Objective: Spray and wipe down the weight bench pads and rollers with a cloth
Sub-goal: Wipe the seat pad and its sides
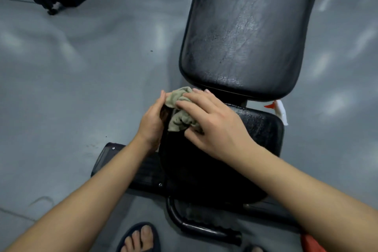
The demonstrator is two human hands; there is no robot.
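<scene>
At the seat pad's [261, 127] far left corner, the right hand [212, 127] presses a bunched olive cloth [180, 116] with spread fingers. The left hand [151, 120] lies against the pad's left edge, fingertips seemingly touching the cloth. The back pad [245, 37] glistens beyond. A white spray bottle [281, 111] with a red trigger shows past the seat pad's right edge.

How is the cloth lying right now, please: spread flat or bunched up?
Bunched up: the cloth lies in crumpled folds on the seat pad, pressed under the right hand.
</scene>
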